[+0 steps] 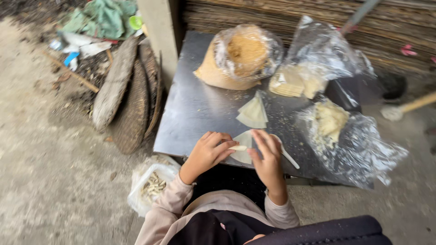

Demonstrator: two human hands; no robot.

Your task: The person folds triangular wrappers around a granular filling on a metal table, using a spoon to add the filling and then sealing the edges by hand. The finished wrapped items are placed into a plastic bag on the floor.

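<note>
My left hand [207,153] and my right hand [268,156] both rest on a pale triangular pastry wrapper [242,144] at the near edge of a dark metal tabletop [188,113]. The fingers of both hands pinch and fold the wrapper's edge. A white spoon [288,156] lies just right of my right hand. A small stack of triangular wrappers [252,113] lies further back on the table.
A clear bag of brown crumbly filling [240,56] stands at the back. More plastic bags hold flat wrappers [295,80] and pale dough bits [330,121]. A bag of rolled pieces [152,185] sits on the ground at left, by round woven trays [131,106].
</note>
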